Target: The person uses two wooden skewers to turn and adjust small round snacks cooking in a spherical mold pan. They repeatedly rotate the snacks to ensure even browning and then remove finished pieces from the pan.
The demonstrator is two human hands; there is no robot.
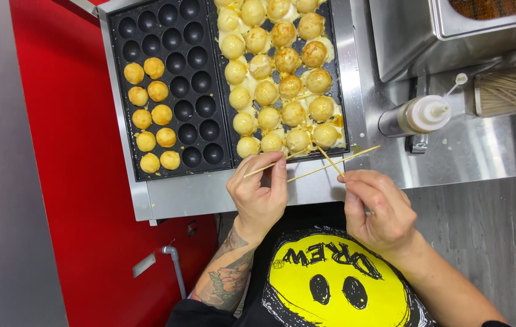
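**Two hands, skewers at the griddle edge**

The left hand (260, 192) pinches a long skewer (330, 165) that slants right across the griddle's steel rim (209, 192). The right hand (377, 206) pinches a short skewer (329, 160), tip at the nearest batter ball (298, 140). Beyond, balls fill the right plate (334, 36); browner ones (152, 115) line the left plate (176, 85). A squeeze bottle (418, 116) lies on the table (482, 151).

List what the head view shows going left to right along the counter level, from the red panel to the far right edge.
Red panel → left griddle plate with few balls → right griddle plate full of balls → white-capped squeeze bottle → clear tub of wooden skewers.
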